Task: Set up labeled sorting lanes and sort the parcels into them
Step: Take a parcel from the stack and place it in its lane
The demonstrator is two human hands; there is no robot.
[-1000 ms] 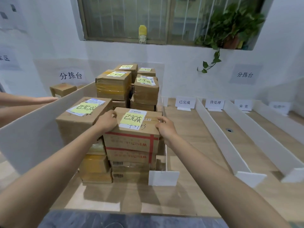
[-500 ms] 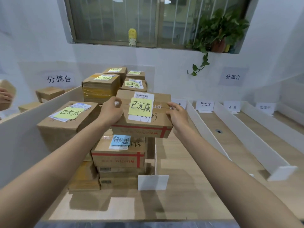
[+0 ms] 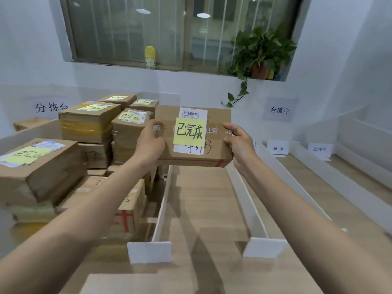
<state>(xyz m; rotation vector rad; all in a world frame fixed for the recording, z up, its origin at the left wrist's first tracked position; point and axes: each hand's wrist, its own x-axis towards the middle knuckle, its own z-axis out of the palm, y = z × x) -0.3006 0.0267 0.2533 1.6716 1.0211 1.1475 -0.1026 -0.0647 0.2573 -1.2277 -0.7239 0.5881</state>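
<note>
Parcel (image 3: 214, 149), yellow note (image 3: 189, 132) on top, at 12 o'clock: my left hand (image 3: 149, 143) and right hand (image 3: 239, 143) hold it, fingers (image 3: 228, 127) curled round its ends.

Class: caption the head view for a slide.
The left hand and right hand hold a parcel with yellow 已完成 note above a lane beside stacked parcels.

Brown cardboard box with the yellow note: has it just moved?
Yes: the brown cardboard box rose off the parcel stack and went right, across the white divider.

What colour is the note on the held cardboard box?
The square paper note is yellow; head view.
</note>
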